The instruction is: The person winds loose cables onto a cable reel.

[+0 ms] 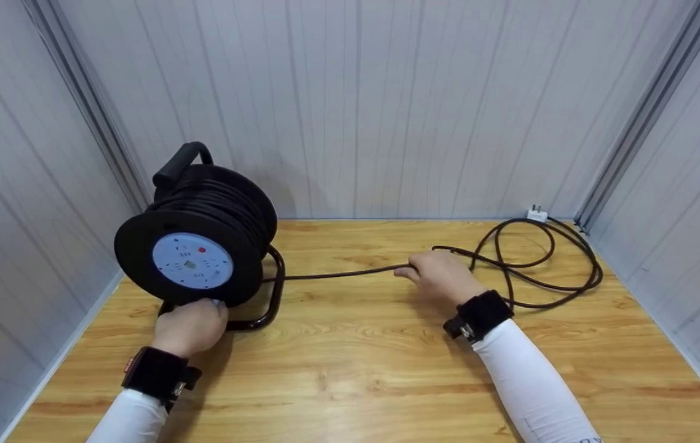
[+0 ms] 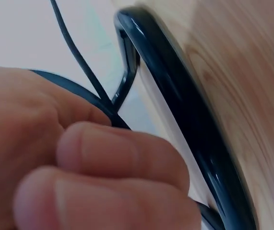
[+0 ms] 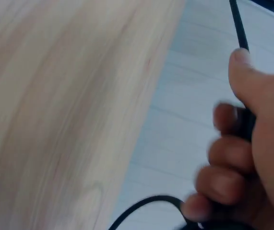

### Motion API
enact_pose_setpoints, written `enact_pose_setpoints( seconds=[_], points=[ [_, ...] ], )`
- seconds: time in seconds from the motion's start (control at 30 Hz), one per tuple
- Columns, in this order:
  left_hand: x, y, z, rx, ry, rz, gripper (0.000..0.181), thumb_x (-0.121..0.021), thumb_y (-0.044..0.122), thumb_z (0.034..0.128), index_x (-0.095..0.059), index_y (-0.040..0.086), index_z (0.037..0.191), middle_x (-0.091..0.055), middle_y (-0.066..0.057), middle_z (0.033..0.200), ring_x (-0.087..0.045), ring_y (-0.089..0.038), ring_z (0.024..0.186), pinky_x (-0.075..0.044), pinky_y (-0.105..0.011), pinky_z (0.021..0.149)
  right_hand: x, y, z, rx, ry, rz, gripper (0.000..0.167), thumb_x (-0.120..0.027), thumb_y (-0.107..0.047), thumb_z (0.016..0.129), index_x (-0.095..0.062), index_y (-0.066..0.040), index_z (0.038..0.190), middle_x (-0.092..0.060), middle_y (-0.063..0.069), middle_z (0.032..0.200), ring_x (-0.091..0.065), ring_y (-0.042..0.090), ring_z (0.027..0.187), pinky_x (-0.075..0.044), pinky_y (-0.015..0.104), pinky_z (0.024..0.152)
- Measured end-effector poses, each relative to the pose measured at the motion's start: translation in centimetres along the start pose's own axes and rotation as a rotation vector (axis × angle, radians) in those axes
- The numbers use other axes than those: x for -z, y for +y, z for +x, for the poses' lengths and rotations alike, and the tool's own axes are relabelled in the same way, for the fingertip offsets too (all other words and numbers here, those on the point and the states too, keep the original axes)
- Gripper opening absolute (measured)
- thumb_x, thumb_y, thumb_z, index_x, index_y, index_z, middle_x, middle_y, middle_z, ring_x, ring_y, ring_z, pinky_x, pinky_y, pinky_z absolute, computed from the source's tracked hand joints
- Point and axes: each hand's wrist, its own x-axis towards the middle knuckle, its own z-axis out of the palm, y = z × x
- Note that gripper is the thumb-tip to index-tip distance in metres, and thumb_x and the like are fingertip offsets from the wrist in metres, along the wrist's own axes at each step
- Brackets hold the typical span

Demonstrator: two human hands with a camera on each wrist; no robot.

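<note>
Head view | cable reel [image 1: 192, 261] on worktop [image 1: 350, 369] | I see left hand [image 1: 193, 326] grasping reel's lower front, exact hold hidden | right hand [image 1: 445, 275] gripping cable [image 1: 338, 274] right of reel | risk: crossed loops [image 1: 505, 266] farther right could snag if pulled tight

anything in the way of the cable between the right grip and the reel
Only the black tube frame, where the cable passes it beside the reel. From there to the right grip, nothing visible stands in the way.
</note>
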Motion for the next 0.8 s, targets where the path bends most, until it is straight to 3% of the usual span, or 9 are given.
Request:
enact_pose_setpoints(
  seconds=[0.07, 0.13, 0.2, 0.3, 0.43, 0.67, 0.8],
  points=[
    [0.2, -0.8, 0.0, -0.043, -0.018, 0.029, 0.037, -0.044, 0.017, 0.1126, -0.071, 0.004, 0.090, -0.063, -0.009, 0.078, -0.066, -0.030, 0.073, -0.059, -0.066, 0.068, 0.1, 0.0, 0.1, 0.023, 0.096, -0.052, 0.048, -0.062, -0.048, 0.114, -0.049, -0.018, 0.079, -0.040, -0.007, 0.064, -0.042, 0.014, 0.054, -0.038, 0.037, 0.055],
    [0.3, -1.4, -0.1, -0.039, -0.050, 0.004, 0.039, -0.042, 0.017, 0.1135, -0.069, 0.005, 0.088, -0.062, -0.007, 0.074, -0.063, -0.026, 0.066, -0.057, -0.058, 0.063, 0.2, 0.1, 0.1, 0.050, 0.213, -0.106, 0.048, -0.064, -0.045, 0.113, -0.046, -0.017, 0.078, -0.034, -0.007, 0.063, -0.037, 0.014, 0.051, -0.032, 0.036, 0.050],
    [0.6, -2.0, 0.0, -0.044, -0.097, -0.040, 0.041, -0.040, 0.017, 0.1146, -0.066, 0.006, 0.085, -0.058, -0.004, 0.066, -0.057, -0.022, 0.055, -0.053, -0.047, 0.057, 0.3, 0.3, 0.1, 0.065, 0.262, -0.122, 0.047, -0.066, -0.042, 0.112, -0.045, -0.015, 0.079, -0.033, -0.006, 0.064, -0.036, 0.015, 0.051, -0.031, 0.036, 0.048],
    [1.0, -2.8, 0.0, 0.010, -0.161, -0.150, 0.051, -0.031, 0.024, 0.1173, -0.059, 0.011, 0.076, -0.054, -0.001, 0.054, -0.050, -0.017, 0.043, -0.044, -0.037, 0.050, 0.1, 0.4, 0.1, 0.048, 0.166, -0.082, 0.046, -0.065, -0.043, 0.113, -0.046, -0.016, 0.081, -0.036, -0.006, 0.066, -0.039, 0.015, 0.054, -0.036, 0.036, 0.052],
    [1.6, -4.0, 0.0, 0.021, -0.195, -0.204, 0.057, -0.028, 0.025, 0.1173, -0.056, 0.013, 0.070, -0.052, 0.001, 0.052, -0.049, -0.017, 0.044, -0.043, -0.036, 0.050, -0.1, 0.4, 0.1, 0.012, 0.008, -0.029, 0.044, -0.059, -0.046, 0.115, -0.050, -0.017, 0.083, -0.043, -0.005, 0.068, -0.045, 0.016, 0.059, -0.043, 0.038, 0.060],
    [2.9, -5.6, -0.3, 0.032, -0.203, -0.238, 0.052, -0.030, 0.026, 0.1187, -0.055, 0.012, 0.075, -0.054, -0.001, 0.059, -0.053, -0.019, 0.049, -0.046, -0.038, 0.055, 0.1, 0.3, 0.1, -0.013, 0.041, -0.030, 0.046, -0.057, -0.047, 0.116, -0.048, -0.017, 0.082, -0.040, -0.006, 0.066, -0.042, 0.015, 0.057, -0.042, 0.038, 0.060],
    [3.7, -6.3, -0.6, 0.048, -0.202, -0.237, 0.051, -0.031, 0.026, 0.1182, -0.058, 0.009, 0.079, -0.059, -0.004, 0.063, -0.054, -0.021, 0.052, -0.044, -0.039, 0.055, -0.2, 0.3, 0.2, 0.004, 0.010, -0.014, 0.047, -0.056, -0.049, 0.116, -0.050, -0.017, 0.083, -0.042, -0.005, 0.068, -0.044, 0.015, 0.058, -0.043, 0.038, 0.060]
  ],
)
